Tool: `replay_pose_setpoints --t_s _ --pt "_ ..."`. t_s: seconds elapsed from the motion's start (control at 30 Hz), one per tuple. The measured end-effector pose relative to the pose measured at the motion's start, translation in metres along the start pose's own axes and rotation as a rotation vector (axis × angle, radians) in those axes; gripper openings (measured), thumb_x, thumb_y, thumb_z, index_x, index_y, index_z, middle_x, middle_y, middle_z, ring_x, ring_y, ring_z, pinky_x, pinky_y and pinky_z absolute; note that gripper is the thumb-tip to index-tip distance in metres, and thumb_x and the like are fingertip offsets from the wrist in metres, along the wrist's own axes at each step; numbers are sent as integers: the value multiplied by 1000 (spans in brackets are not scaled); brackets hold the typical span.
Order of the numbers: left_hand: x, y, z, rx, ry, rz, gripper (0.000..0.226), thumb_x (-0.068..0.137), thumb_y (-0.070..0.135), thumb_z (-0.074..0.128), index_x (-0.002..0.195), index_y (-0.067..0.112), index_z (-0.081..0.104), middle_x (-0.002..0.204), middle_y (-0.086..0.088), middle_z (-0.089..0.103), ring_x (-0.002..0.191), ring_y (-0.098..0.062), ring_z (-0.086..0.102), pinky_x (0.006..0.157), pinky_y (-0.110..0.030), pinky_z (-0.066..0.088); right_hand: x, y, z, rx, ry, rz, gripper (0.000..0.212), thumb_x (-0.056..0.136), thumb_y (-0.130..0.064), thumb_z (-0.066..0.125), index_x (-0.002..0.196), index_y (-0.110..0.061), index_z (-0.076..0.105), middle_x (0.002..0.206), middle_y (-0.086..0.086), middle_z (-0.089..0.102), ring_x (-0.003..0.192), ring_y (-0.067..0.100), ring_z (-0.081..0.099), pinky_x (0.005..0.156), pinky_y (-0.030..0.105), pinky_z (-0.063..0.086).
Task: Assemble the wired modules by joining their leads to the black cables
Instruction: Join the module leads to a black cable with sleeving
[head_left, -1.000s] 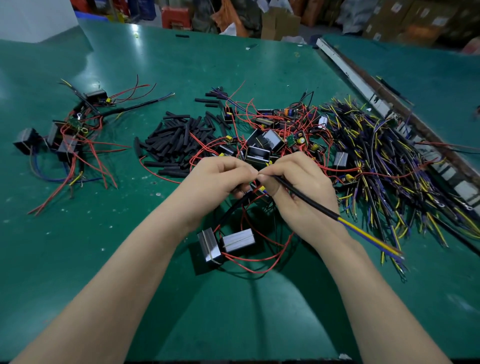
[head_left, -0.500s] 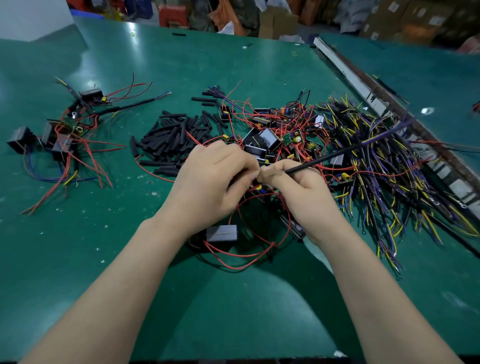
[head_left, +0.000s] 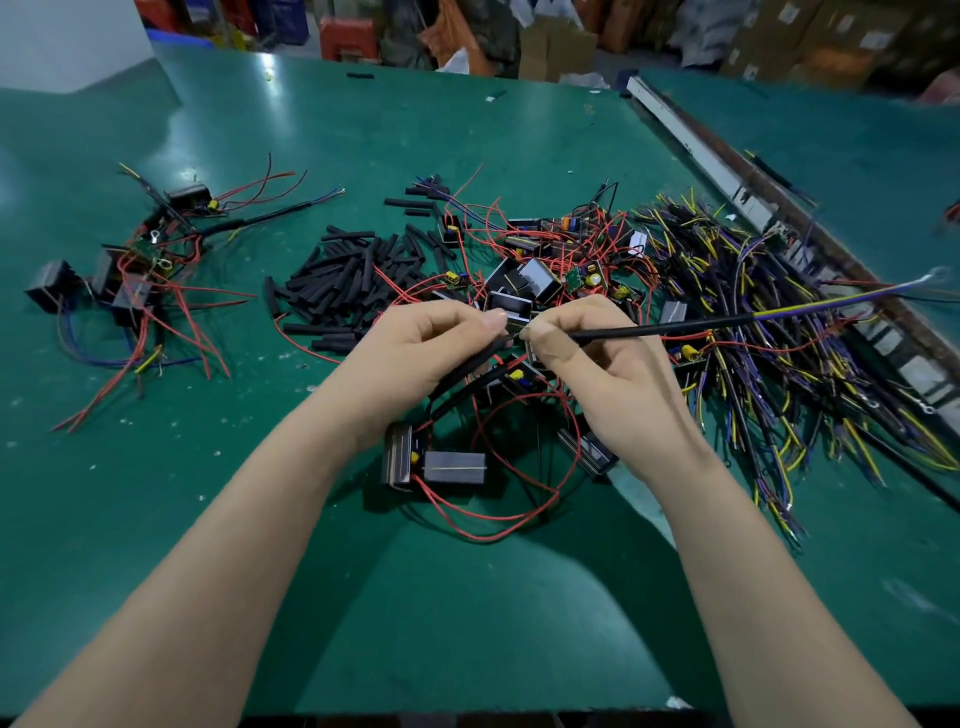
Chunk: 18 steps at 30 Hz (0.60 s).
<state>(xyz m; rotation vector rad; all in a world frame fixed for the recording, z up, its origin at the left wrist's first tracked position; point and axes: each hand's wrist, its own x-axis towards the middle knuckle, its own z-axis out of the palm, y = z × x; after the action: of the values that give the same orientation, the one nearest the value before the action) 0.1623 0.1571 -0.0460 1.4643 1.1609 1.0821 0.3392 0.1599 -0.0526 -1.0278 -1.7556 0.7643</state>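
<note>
We are observing both hands meeting above the middle of the green tabletop (head_left: 156, 519). The right hand (head_left: 597, 374) is pinching the near end of a thin black sheathed cable (head_left: 649, 329) between thumb and forefinger, its grip closed on that cable. The cable is running out to the right, raised above the pile, with yellow and purple leads showing at its far end. The left hand (head_left: 421, 353) is closing its grip on a short black sleeve of tubing (head_left: 467, 366), which is slanting down and to the left from the fingertips. The two grips are almost touching; we cannot tell whether any bare wire ends are meeting between them.

Directly below the hands, a grey-and-black boxed module with red leads (head_left: 452, 466) is lying on the tabletop, its red wire looping toward the near edge. Beyond the hands, a heap of similar unassembled modules in red wire (head_left: 540, 260) is lying beside a loose pile of short black tubing pieces (head_left: 343, 280) on the left. A large tangle of black cables with yellow and purple leads (head_left: 769, 332) is spreading to the right. Well apart at the far left, a cluster of wired black modules with cable attached (head_left: 130, 270) is lying on the tabletop.
</note>
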Motion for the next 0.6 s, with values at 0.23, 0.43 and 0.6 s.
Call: replay_pose_setpoints --t_s 0.23,0.43,0.6 --pt "-2 1 -7 -11 -186 -50 15 75 40 67 65 29 71 65 7 60 57 -1 48 54 -10 38 0 0 0 -7 25 39 15 94 -23 61 82 -31 63 85 -13 59 84 0 55 77 19 40" --pt "1 1 -5 -185 -202 -200 32 80 50 61 72 24 77 64 6 65 63 -5 55 59 -14 42 0 -1 1 -142 15 -150 11 93 -15 60 85 -19 65 88 -8 58 88 4 55 81 18 39" --pt "3 -1 1 -249 -172 -291 25 64 44 67 63 21 76 58 9 61 53 1 50 53 -8 40 -1 5 4 -258 31 -248 10 89 -12 64 87 -6 72 88 3 56 87 24 55 82 37 44"
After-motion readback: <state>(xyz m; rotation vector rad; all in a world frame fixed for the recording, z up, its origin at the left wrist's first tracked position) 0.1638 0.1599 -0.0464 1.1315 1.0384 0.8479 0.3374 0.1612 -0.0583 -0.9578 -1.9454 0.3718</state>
